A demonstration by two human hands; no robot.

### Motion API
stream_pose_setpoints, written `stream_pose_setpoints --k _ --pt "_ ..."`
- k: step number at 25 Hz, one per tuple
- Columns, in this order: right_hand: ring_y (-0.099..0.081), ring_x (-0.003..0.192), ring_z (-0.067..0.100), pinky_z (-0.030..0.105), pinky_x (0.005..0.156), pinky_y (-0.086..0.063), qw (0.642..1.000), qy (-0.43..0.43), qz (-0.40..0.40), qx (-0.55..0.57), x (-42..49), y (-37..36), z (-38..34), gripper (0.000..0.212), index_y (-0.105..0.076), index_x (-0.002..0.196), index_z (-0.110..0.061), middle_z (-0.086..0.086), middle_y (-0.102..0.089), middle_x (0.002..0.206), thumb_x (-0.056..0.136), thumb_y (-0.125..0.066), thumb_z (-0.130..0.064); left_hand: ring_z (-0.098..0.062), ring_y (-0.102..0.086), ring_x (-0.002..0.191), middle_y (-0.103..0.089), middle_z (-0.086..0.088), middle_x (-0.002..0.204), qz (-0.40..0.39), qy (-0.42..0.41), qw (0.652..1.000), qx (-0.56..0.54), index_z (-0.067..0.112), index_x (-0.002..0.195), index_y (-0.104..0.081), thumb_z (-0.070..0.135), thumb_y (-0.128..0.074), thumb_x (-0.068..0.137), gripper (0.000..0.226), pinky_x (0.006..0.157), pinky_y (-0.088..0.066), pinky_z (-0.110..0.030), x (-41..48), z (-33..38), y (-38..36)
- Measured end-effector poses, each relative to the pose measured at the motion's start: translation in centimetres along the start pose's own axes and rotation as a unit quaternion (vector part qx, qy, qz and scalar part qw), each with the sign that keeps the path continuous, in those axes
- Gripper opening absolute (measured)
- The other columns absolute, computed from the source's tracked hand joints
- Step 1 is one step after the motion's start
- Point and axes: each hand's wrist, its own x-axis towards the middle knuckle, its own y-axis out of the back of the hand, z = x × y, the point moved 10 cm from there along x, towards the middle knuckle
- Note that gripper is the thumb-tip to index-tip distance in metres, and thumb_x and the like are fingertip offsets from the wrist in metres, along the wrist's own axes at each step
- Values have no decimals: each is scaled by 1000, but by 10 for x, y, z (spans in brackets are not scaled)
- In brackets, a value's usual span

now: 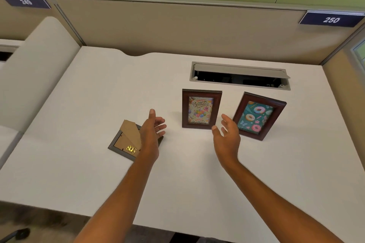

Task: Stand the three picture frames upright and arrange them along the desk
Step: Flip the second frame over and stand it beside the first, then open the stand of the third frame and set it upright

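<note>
Two dark wooden picture frames stand upright on the white desk point(98, 173): one with a Happy Birthday card point(201, 109) in the middle, one with a doughnut print point(258, 116) to its right, turned a little. A third, grey frame point(123, 143) lies face down at the left, its cardboard stand and brass hinge showing. My left hand point(153, 133) hovers open over the right part of that flat frame, hiding it. My right hand point(227, 134) is open in front of the gap between the two standing frames, holding nothing.
An open cable hatch point(240, 75) is set into the desk behind the frames. Beige partition walls point(177, 27) close off the back and right, with number plates 249 point(26, 1) and 250 point(330, 19). A rounded divider point(39, 69) borders the left side.
</note>
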Motion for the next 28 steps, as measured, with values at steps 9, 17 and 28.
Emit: stream_pose_setpoints --k 9,17,28 --pt "-58 137 16 28 103 -53 953 -2 -287 -93 -48 -124 -15 54 -58 149 -21 -3 -63 148 98 -75 -13 -20 -68 87 -72 -2 98 178 5 984 -8 17 99 -71 45 -67 105 29 78 -56 -36 -46 -19 111" --pt "-42 153 25 27 111 -35 867 62 -426 -253 -79 -202 -6 73 -43 162 -14 7 -44 168 98 -77 -16 -22 -66 100 -70 -11 129 211 85 974 -10 16 142 -63 13 -56 105 38 74 -53 -30 -66 -61 149" --pt "-58 104 19 27 82 -48 868 101 -391 -290 -76 -215 -5 41 -68 133 -5 13 -69 129 93 -76 -6 -23 -75 97 -79 -16 115 206 152 957 -135 9 107 -76 1 -67 98 15 96 -67 -40 -59 -87 143"
